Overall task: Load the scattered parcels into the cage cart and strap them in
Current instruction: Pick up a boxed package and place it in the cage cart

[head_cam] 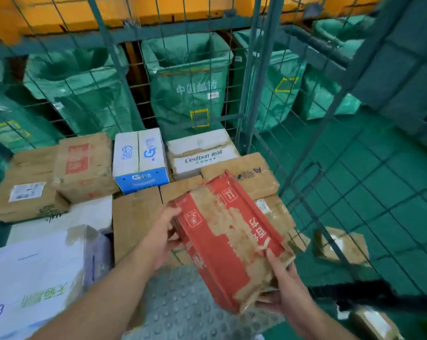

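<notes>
**Red box** (228, 241): held in the air inside the cart (257, 69), tilted, near end low. Long axis runs fore-aft, far end swung slightly left. Far end overlaps the brown box (134, 217) stack in view; contact cannot be told. Near end hangs over the bare floor plate (183, 305).

**Hands:** both grasping, neither free.
- L hand (164, 235): grips the left long side toward the far end, thumb on top.
- R hand (284, 288): grips the near right corner, thumb on the top face, fingers under.

**Key relation:** the open slot is the floor plate, directly below and toward the person, w/ the white box (35, 278) at left and the mesh wall at right. The near end, i.e. the R hand end, is closest to it. Est. next move: lower near end first, keep axis fore-aft, seat box against the brown stack.

**Outward:** rear of cart is filled w/ parcels. A loose parcel (340, 246) lies on the green floor outside the mesh, right side; the R hand is nearer to it.
</notes>
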Tool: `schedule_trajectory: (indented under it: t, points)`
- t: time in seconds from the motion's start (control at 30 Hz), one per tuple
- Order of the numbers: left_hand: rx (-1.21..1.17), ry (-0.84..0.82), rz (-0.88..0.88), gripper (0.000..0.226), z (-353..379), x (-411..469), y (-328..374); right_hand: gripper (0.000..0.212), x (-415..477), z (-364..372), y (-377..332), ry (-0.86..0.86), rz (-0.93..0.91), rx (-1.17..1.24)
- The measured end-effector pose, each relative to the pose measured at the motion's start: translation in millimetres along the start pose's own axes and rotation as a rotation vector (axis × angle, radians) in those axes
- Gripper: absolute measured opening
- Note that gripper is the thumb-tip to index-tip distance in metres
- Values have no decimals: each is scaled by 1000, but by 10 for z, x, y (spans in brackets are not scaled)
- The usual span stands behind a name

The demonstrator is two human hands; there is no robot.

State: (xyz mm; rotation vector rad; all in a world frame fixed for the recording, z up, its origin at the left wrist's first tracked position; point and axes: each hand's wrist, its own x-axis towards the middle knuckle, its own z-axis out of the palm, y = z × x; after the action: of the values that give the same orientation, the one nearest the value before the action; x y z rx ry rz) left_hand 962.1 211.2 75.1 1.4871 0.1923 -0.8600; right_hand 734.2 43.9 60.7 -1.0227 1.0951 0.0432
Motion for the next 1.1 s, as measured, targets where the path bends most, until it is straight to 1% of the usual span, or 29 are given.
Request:
schedule_trajectory:
  t: [0.07,0.1,0.17,0.2,0.23,0.27,0.33,0.4,0.43,0.47,0.53,0.6,0.67,0.7,0.73,0.77,0.83,0.87,0.9,1.0,1.1]
  points:
    - [-40,59,21,27,121,390,167,66,435,-39,-253,-27,-8,-59]
    - [-72,95,24,33,217,673,245,63,740,-47,-435,-53,-18,-73]
    - [-103,140,2,53,429,1123,364,65,1282,-20,-726,-52,-57,-105]
    - [-68,138,-6,56,569,1337,373,67,1583,2,-865,-40,-58,-96]
    - [-8,114,-22,54,765,1633,391,67,1978,36,-1076,-37,-58,-68]
    - [57,78,-43,52,867,1684,356,62,2131,102,-1212,-12,-77,-33]
    - [119,36,-29,45,1230,2017,303,45,2696,210,-1611,-3,-160,16]
    - [133,86,4,41,1493,2409,239,20,3172,296,-1984,-22,-256,-14]
    - [112,110,17,38,1601,2615,233,12,3394,326,-2147,-28,-292,-45]
    - [96,125,34,35,1695,2846,242,11,3615,352,-2280,-26,-325,-88]
    - [43,154,50,33,1830,3270,266,10,3982,372,-2483,-3,-396,-165]
    - [18,187,86,33,1947,3586,354,11,4336,374,-2612,63,-447,-253]
    - [7,235,111,38,2042,3857,469,14,4645,366,-2690,124,-465,-306]
    - [-55,239,90,46,2073,3961,516,16,4745,364,-2714,144,-468,-307]
    - [-138,236,63,47,2120,4114,514,19,4874,353,-2712,168,-472,-315]
    - [-156,244,57,46,2149,4228,505,19,4902,350,-2742,199,-492,-332]
    - [-79,266,61,39,2219,4389,484,14,4962,326,-2790,247,-511,-357]
    - [-69,256,71,35,2254,4425,501,17,5026,312,-2816,244,-499,-334]
    - [-78,236,69,33,2276,4433,539,27,5073,300,-2842,225,-473,-304]
    - [-180,148,37,39,2290,4429,637,43,5186,237,-2890,168,-447,-322]
    - [-217,115,62,43,2231,4441,562,55,5227,202,-2863,98,-478,-331]
